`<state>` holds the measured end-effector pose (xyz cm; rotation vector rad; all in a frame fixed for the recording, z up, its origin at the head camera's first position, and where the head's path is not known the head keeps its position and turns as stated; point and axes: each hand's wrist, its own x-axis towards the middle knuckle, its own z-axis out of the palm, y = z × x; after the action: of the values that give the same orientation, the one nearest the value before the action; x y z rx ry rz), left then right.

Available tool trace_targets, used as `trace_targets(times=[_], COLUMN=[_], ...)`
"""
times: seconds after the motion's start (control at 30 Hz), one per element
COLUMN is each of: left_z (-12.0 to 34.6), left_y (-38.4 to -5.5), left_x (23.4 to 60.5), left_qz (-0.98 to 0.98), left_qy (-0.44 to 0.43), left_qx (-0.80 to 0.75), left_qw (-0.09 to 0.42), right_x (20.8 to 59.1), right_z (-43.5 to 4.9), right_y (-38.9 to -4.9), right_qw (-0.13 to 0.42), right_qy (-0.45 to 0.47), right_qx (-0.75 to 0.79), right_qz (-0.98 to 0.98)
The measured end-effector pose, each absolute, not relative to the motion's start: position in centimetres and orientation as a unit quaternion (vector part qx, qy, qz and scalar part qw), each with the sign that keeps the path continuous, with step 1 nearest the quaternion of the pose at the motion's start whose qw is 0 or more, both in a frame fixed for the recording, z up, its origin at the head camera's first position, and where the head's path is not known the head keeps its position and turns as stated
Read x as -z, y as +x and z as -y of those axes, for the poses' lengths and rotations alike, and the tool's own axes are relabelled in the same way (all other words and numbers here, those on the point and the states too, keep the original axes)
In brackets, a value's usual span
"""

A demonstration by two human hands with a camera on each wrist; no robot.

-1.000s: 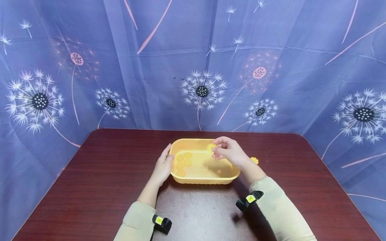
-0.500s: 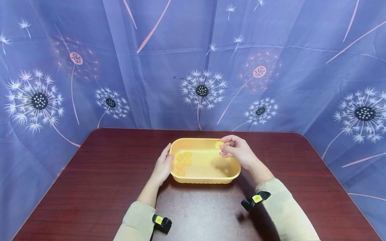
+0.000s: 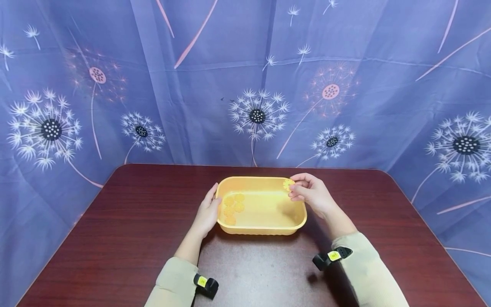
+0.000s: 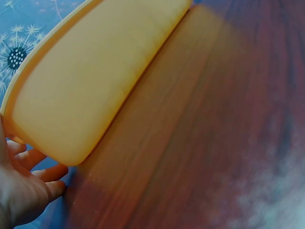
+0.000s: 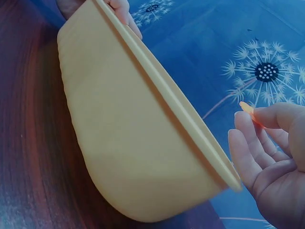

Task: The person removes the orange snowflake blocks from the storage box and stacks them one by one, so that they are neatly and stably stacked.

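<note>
A yellow oblong plastic tub (image 3: 264,209) stands on the table. My left hand (image 3: 207,212) holds its left end, thumb over the rim and fingers against the outside wall (image 4: 81,95). At the tub's back right corner my right hand (image 3: 312,195) pinches a yellow flower-shaped piece (image 3: 288,184) between thumb and fingertips, above the rim. Edge-on in the right wrist view, the held piece (image 5: 248,109) looks thin and orange. Several similar scalloped discs (image 3: 234,207) lie flat on the tub's floor at its left end.
The dark red wooden table (image 3: 134,230) runs out on both sides of the tub. A blue curtain (image 3: 199,85) with dandelion prints hangs just behind its far edge. Each sleeve carries a black wrist strap (image 3: 206,286).
My right hand has moved right along the tub's back rim with the flower piece. Another yellow piece, seen on the table beyond the right wrist earlier, is now hidden. The left hand stays put.
</note>
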<state>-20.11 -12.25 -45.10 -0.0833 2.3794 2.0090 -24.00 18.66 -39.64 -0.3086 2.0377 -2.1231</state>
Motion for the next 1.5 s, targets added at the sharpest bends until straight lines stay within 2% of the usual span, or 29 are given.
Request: trace_targets(times=[0.5, 1.0, 1.5], left_z=[12.3, 12.4, 12.4], left_y=[-20.2, -20.2, -20.4], left_x=[45.3, 45.2, 45.2], left_qz=[-0.760, -0.757, -0.766], left_qy=[-0.024, -0.018, -0.024], left_qx=[-0.650, -0.653, -0.642], left_qw=[0.013, 0.015, 0.020], right_x=[40.4, 41.5, 42.4], right_z=[-20.6, -22.2, -24.4], right_y=[-23.3, -22.5, -22.3], right_qw=[0.045, 0.029, -0.004], right_qy=[-0.086, -0.079, -0.018], right_qx=[0.717, 0.753, 0.745], right_qz=[-0.690, -0.653, -0.667])
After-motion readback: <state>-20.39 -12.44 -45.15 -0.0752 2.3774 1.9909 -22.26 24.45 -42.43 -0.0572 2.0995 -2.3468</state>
